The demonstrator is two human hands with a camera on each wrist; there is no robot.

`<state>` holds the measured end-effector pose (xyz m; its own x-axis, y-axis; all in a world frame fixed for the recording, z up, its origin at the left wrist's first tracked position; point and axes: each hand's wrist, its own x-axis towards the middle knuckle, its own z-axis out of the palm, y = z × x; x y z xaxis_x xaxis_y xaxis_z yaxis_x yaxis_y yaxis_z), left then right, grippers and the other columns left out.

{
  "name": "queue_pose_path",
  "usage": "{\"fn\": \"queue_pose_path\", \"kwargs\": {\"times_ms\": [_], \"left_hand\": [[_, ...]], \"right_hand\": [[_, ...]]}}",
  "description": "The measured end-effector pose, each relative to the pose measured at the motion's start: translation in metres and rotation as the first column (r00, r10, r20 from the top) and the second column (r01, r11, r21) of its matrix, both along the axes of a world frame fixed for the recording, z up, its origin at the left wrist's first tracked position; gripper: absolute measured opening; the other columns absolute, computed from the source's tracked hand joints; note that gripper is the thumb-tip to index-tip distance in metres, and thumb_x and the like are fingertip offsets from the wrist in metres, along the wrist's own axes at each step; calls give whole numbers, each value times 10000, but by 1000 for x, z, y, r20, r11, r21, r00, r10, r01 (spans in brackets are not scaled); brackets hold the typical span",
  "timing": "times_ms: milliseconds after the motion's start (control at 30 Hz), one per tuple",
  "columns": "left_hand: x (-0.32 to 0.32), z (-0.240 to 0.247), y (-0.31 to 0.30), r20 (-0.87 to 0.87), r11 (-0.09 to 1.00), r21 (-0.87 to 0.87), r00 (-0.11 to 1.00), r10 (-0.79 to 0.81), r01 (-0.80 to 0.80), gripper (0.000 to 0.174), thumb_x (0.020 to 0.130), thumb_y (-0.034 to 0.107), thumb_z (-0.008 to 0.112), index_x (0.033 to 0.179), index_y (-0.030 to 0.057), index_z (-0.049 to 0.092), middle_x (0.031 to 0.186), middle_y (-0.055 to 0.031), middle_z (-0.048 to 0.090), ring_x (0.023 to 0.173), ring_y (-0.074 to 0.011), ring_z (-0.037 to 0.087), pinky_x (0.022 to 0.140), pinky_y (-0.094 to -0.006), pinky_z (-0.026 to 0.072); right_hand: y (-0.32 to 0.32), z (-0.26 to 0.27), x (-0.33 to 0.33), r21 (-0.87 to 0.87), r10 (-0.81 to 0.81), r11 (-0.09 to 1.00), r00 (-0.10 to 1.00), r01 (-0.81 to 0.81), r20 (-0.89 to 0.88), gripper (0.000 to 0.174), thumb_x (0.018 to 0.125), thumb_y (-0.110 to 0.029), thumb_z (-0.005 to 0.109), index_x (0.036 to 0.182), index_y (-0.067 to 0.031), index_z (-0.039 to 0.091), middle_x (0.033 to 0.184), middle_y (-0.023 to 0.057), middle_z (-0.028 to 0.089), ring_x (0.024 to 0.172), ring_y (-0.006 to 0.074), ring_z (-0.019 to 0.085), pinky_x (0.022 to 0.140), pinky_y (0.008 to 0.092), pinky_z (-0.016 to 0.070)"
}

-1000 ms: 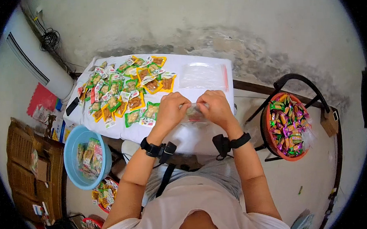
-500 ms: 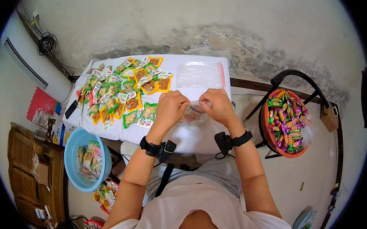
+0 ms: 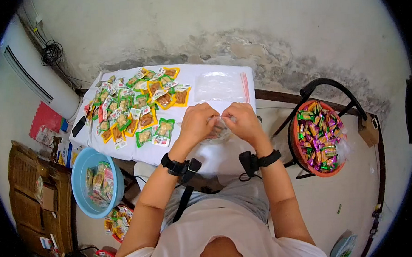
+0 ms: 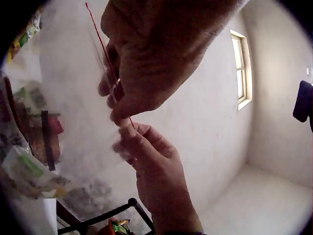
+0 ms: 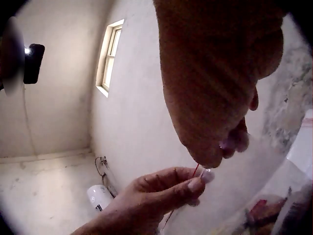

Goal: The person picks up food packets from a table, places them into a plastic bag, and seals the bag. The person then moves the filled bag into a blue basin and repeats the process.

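Note:
In the head view a clear zip bag point(image 3: 219, 133) with packets inside hangs between the two hands, over the near edge of the white-covered table. My left hand point(image 3: 198, 122) pinches its top edge between thumb and fingers. Just beside it, my right hand point(image 3: 243, 121) pinches the same edge, fingertips almost meeting the left ones. A thin red seal line point(image 4: 100, 36) runs along the bag's mouth through the fingers in the left wrist view. Most of the bag's lower part is blurred or hidden in the wrist views.
Green and yellow snack packets point(image 3: 140, 108) cover the table's left side. Flat empty zip bags point(image 3: 219, 86) lie at its back right. A blue basin point(image 3: 76, 184) with filled bags stands at left, an orange basket point(image 3: 341, 168) of wrapped sweets at right. A phone point(image 3: 78, 126) lies at the table's left edge.
Both hands have kept hold of the bag's top edge. Their fingertips spread slightly apart half a second ago and are now closer together again. The head view has shifted a little.

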<state>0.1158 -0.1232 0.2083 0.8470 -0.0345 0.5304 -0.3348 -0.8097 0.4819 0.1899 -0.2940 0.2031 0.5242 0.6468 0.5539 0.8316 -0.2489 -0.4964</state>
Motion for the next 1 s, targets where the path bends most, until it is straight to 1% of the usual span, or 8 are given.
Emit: {"fn": "queue_pose_path", "kwargs": {"times_ms": [133, 300, 500, 533, 600, 733, 800, 1000], "left_hand": [[0, -1, -4, -36, 999, 22, 999, 38, -38, 29, 717, 110, 657, 727, 83, 665, 740, -57, 595, 769, -255, 576, 702, -384, 417], [-4, 0, -3, -19, 998, 10, 998, 56, -56, 23, 714, 100, 660, 722, 79, 664, 728, -59, 595, 765, -257, 578, 705, -383, 420], [-3, -1, -4, -32, 998, 11, 997, 66, -66, 28, 721, 98, 659, 734, 75, 667, 737, -63, 601, 764, -256, 580, 706, -379, 421], [-1, -3, -4, -32, 998, 12, 997, 66, -65, 28, 721, 98, 659, 734, 75, 667, 737, -63, 601, 764, -256, 580, 706, -379, 421], [3, -3, -6, -14, 998, -56, 1000, 20, -21, 69, 721, 122, 698, 748, 63, 674, 720, -80, 600, 736, -286, 582, 685, -392, 435], [8, 5, -27, 56, 999, -35, 998, 1, 1, 80, 731, 140, 694, 755, 65, 678, 728, -77, 610, 747, -286, 583, 701, -389, 437], [12, 8, -31, 9, 999, 49, 1000, -10, 10, 86, 737, 151, 690, 769, 71, 679, 738, -76, 619, 758, -286, 584, 709, -387, 438], [17, 2, -26, -22, 998, 64, 999, -29, 30, 77, 739, 146, 685, 778, 81, 678, 746, -78, 622, 754, -290, 581, 691, -392, 430]], "right_hand": [[-6, -5, 3, 43, -41, 998, 999, 41, 2, 78, 738, -143, 669, 761, -79, 629, 754, 66, 608, 754, 262, 583, 735, 378, 403], [-19, -9, 6, 117, -76, 988, 981, 97, -176, 85, 748, -132, 668, 754, -51, 641, 730, 83, 610, 708, 257, 588, 686, 362, 427], [-20, -12, 3, 234, -44, 967, 967, 105, -252, 91, 752, -102, 655, 752, -14, 634, 733, 112, 612, 697, 276, 595, 638, 355, 455], [-19, -13, 3, 235, -44, 966, 966, 106, -253, 91, 752, -102, 655, 752, -14, 634, 733, 112, 612, 697, 276, 595, 638, 355, 455], [-19, -14, 3, 288, -16, 953, 967, 91, -255, 84, 753, -95, 652, 753, -13, 631, 735, 110, 613, 697, 275, 596, 644, 355, 455], [-17, -14, 0, 290, -29, 952, 969, 101, -244, 72, 748, -86, 653, 749, -17, 633, 738, 110, 615, 696, 278, 597, 645, 356, 458], [-18, -17, 1, 304, -34, 947, 975, 102, -221, 65, 745, -84, 655, 748, -22, 633, 740, 104, 619, 695, 277, 597, 640, 361, 454], [-20, -16, 0, 283, -61, 954, 986, 103, -154, 77, 742, -103, 669, 753, -36, 632, 748, 87, 621, 721, 268, 592, 672, 371, 434]]}}
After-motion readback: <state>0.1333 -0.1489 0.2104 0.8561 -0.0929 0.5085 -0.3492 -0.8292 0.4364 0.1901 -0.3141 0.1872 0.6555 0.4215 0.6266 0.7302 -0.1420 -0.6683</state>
